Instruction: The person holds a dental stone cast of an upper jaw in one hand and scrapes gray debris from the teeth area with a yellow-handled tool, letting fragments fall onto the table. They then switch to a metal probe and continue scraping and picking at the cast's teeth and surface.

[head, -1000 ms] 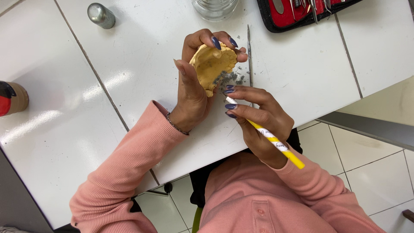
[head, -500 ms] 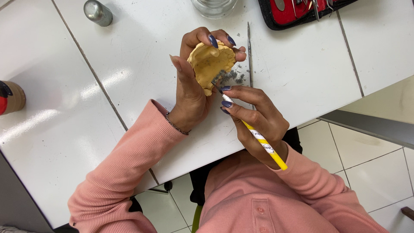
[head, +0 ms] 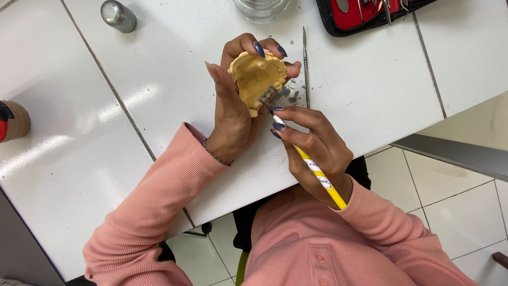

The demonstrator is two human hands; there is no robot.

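The left hand (head: 235, 108) still grips the yellow dental cast (head: 256, 79), now tilted slightly, while the right hand (head: 312, 145) pinches the yellow-handled tool (head: 317, 175) against it.

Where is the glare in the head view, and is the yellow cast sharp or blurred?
Head view: bright glare patches lie on the white table, left of the left hand; the yellow cast it holds is sharp, as is the yellow-handled tool in the right hand; shadows are soft; no blur shows.
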